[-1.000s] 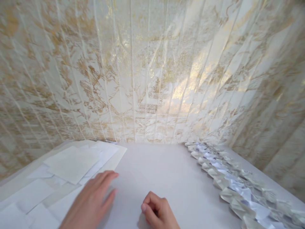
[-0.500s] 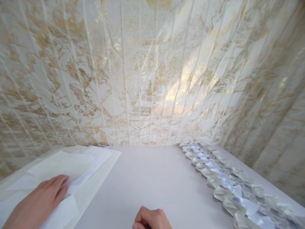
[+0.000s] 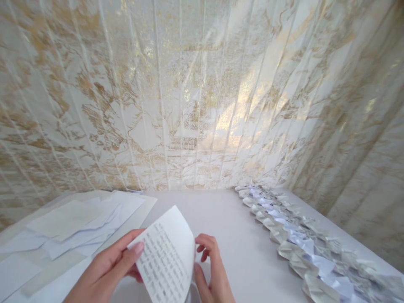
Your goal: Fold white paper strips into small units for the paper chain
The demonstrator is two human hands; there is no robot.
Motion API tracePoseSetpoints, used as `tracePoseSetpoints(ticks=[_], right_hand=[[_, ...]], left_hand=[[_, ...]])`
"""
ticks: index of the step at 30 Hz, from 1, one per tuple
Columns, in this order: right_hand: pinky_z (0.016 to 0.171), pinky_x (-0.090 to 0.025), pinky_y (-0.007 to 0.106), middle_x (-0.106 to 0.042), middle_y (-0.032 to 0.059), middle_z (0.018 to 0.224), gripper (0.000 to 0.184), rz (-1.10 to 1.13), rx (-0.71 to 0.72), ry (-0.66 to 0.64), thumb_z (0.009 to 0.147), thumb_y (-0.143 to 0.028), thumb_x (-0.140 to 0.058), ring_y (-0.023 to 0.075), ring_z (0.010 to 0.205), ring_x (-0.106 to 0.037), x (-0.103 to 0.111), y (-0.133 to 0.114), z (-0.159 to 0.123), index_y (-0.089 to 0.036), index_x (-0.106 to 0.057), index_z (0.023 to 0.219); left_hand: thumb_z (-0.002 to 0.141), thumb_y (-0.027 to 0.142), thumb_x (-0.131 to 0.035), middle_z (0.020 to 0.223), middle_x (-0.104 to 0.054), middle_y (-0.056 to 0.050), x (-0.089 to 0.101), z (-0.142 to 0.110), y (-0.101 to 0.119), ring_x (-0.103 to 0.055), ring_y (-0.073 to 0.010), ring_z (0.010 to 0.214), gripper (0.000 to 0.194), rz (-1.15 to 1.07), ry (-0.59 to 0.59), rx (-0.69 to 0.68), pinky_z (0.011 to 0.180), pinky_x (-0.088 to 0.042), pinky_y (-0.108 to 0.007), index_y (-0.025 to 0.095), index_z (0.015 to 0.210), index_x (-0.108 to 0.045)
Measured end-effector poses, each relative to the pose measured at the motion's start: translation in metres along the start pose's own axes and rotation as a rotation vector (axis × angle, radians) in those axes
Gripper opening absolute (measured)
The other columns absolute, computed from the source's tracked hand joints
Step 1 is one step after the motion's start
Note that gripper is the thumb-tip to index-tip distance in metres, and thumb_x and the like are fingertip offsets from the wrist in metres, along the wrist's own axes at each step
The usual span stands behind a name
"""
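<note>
A white sheet of paper [image 3: 167, 256] with lines of small print curls upward between both my hands, low in the middle of the view. My left hand [image 3: 110, 265] pinches its left edge, thumb on the printed face. My right hand [image 3: 211, 269] grips the right edge with fingers curled behind the sheet. The paper is lifted off the white table [image 3: 221, 219].
A loose pile of white paper sheets [image 3: 69, 227] lies on the table at the left. A long row of folded paper pieces [image 3: 299, 240] runs along the right side toward the near corner. A gold-patterned curtain [image 3: 195, 97] hangs close behind the table.
My left hand has come from the pile at the left to the middle with a sheet. My right hand has risen from a fist on the table to grip the sheet's other edge.
</note>
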State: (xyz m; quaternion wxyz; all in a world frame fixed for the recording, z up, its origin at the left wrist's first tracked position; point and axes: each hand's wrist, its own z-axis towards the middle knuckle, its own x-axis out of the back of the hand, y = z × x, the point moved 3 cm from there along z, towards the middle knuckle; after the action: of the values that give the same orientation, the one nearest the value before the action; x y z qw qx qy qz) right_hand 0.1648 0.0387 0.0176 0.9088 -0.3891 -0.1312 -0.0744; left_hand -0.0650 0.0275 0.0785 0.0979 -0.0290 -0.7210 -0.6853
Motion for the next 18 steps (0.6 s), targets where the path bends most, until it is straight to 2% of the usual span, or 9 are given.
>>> tracePoseSetpoints(ticks=[2,5,7,9,11,12,14,16,18], right_hand=[[0.077,-0.049,0.031,-0.047,0.0093,0.126,0.058,-0.006,-0.019,0.065,0.08,-0.005,-0.045,0.0202,0.096,-0.055,0.007,0.001,0.003,-0.028,-0.038,0.133],[0.081,-0.049,0.033,-0.045,0.0091,0.13,0.058,-0.014,-0.056,0.096,0.085,-0.003,-0.038,0.0196,0.099,-0.054,0.012,0.0,0.006,-0.03,-0.036,0.137],[0.084,-0.048,0.033,-0.048,0.0077,0.128,0.051,-0.036,-0.044,0.043,0.086,-0.002,-0.038,0.0202,0.105,-0.053,0.014,-0.003,0.01,-0.03,-0.046,0.128],[0.089,-0.046,0.035,-0.052,0.0062,0.123,0.039,-0.087,0.019,-0.125,0.084,-0.003,-0.046,0.022,0.11,-0.051,0.015,-0.007,0.016,-0.028,-0.06,0.11],[0.092,-0.044,0.036,-0.057,0.0049,0.122,0.029,-0.158,0.117,-0.407,0.075,-0.006,-0.06,0.0242,0.109,-0.051,0.017,-0.011,0.021,-0.026,-0.067,0.095],[0.094,-0.043,0.037,-0.059,0.0037,0.122,0.027,-0.187,0.123,-0.506,0.073,-0.005,-0.062,0.0244,0.109,-0.051,0.02,-0.011,0.024,-0.026,-0.069,0.089],[0.095,-0.041,0.034,-0.065,-0.0005,0.116,0.033,-0.19,0.07,-0.612,0.075,0.002,-0.055,0.0205,0.106,-0.053,0.03,-0.011,0.03,-0.026,-0.071,0.081],[0.096,-0.04,0.034,-0.069,-0.0014,0.111,0.029,-0.15,-0.013,-0.69,0.079,-0.001,-0.058,0.02,0.105,-0.055,0.039,-0.011,0.034,-0.026,-0.072,0.08],[0.095,-0.039,0.033,-0.072,-0.0012,0.107,0.017,-0.08,-0.085,-0.721,0.085,-0.011,-0.063,0.0194,0.102,-0.057,0.045,-0.01,0.036,-0.025,-0.071,0.078]], left_hand=[[0.076,0.067,-0.062,0.081,-0.074,-0.001,-0.016,0.007,-0.006,-0.069,-0.0226,0.075,0.071,-0.06,-0.187,0.053,0.064,-0.058,-0.028,0.018,0.126,-0.051],[0.075,0.069,-0.062,0.072,-0.071,0.0,-0.022,0.019,-0.029,-0.066,-0.0204,0.069,0.078,-0.027,-0.256,0.093,0.058,-0.055,-0.025,0.015,0.129,-0.046],[0.078,0.066,-0.061,0.065,-0.068,0.003,-0.026,0.022,-0.047,-0.063,-0.0163,0.059,0.072,-0.022,-0.285,0.098,0.051,-0.05,-0.022,0.016,0.127,-0.046],[0.083,0.063,-0.058,0.061,-0.065,0.005,-0.031,0.021,-0.061,-0.058,-0.0131,0.05,0.065,-0.006,-0.298,0.092,0.047,-0.045,-0.02,0.016,0.125,-0.047],[0.086,0.06,-0.054,0.062,-0.066,0.005,-0.037,0.017,-0.069,-0.056,-0.0113,0.047,0.059,0.024,-0.294,0.081,0.046,-0.043,-0.019,0.016,0.124,-0.046],[0.087,0.059,-0.053,0.063,-0.066,0.004,-0.04,0.014,-0.072,-0.055,-0.0105,0.046,0.056,0.044,-0.292,0.074,0.045,-0.042,-0.019,0.017,0.124,-0.047],[0.091,0.054,-0.049,0.064,-0.067,0.005,-0.044,0.01,-0.075,-0.053,-0.0095,0.043,0.05,0.084,-0.287,0.049,0.043,-0.039,-0.018,0.017,0.124,-0.047],[0.095,0.046,-0.041,0.07,-0.07,0.003,-0.045,0.006,-0.072,-0.055,-0.0102,0.045,0.042,0.146,-0.242,-0.025,0.043,-0.041,-0.018,0.018,0.126,-0.047],[0.097,0.037,-0.039,0.097,-0.075,-0.002,-0.042,0.0,-0.061,-0.066,-0.0123,0.059,0.037,0.28,-0.116,-0.203,0.053,-0.051,-0.02,0.022,0.129,-0.047]])
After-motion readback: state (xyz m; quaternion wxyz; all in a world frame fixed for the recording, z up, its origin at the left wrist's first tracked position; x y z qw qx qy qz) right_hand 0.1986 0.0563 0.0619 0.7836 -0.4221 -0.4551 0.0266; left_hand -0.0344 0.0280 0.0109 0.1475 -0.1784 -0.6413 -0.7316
